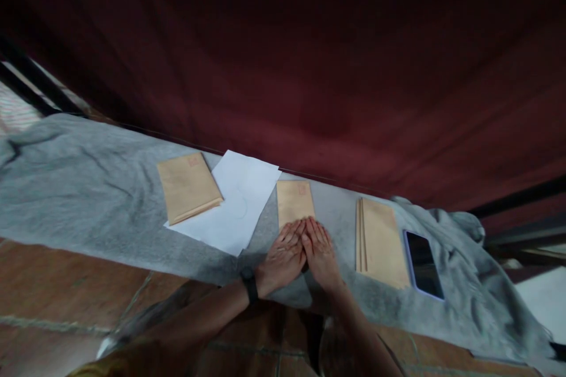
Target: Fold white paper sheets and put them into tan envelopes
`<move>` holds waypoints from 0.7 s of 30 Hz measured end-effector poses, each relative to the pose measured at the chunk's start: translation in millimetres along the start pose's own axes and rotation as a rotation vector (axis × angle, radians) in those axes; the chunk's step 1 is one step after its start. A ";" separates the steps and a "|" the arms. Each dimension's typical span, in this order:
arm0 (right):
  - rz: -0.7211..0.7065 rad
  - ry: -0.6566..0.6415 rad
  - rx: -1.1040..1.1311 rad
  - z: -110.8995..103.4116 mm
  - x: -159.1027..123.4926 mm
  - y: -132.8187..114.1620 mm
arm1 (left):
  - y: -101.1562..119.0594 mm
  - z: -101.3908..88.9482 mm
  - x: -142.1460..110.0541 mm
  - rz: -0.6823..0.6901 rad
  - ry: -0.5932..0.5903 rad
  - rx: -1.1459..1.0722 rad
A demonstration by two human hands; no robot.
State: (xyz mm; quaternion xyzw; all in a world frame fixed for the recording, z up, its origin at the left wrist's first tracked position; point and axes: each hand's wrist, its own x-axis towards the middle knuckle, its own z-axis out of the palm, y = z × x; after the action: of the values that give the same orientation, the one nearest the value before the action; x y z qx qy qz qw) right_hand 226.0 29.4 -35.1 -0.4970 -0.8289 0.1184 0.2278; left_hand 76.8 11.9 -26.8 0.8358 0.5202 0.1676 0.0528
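My left hand and my right hand lie flat, side by side, their fingertips meeting on the lower part of a brown paper envelope. Red print marks the envelope's upper right corner, while its lower end is hidden under my hands. Fingers on both hands are stretched out, and neither hand grips anything. A dark watch sits on my left wrist. To the left, a small stack of brown envelopes rests partly over white paper sheets. On the right lies another overlapping stack of brown envelopes.
A phone with a dark screen lies beside the right stack. Everything rests on a long surface covered by grey cloth, bunched at its right end. A dark red curtain hangs behind. Brown tiles cover the floor in front.
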 end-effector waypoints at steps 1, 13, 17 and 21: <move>-0.010 0.024 -0.062 2.6 0.1 2.7 | -4.1 1.1 4.8 -0.005 -0.001 0.008; 0.009 0.151 -0.345 11.6 9.9 -1.3 | -51.4 6.0 72.8 -0.117 0.031 0.131; 0.048 0.127 -0.323 10.6 12.3 -4.8 | -58.4 6.5 93.5 -0.211 0.022 0.111; 0.057 0.127 -0.323 11.8 12.3 -4.9 | -62.7 12.2 109.4 -0.267 0.061 0.089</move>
State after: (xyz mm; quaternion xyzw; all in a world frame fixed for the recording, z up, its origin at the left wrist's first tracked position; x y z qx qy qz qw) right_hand 211.4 38.2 -40.1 -0.5570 -0.8066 -0.0416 0.1935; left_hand 71.5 138.4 -30.2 0.7552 0.6350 0.1610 0.0217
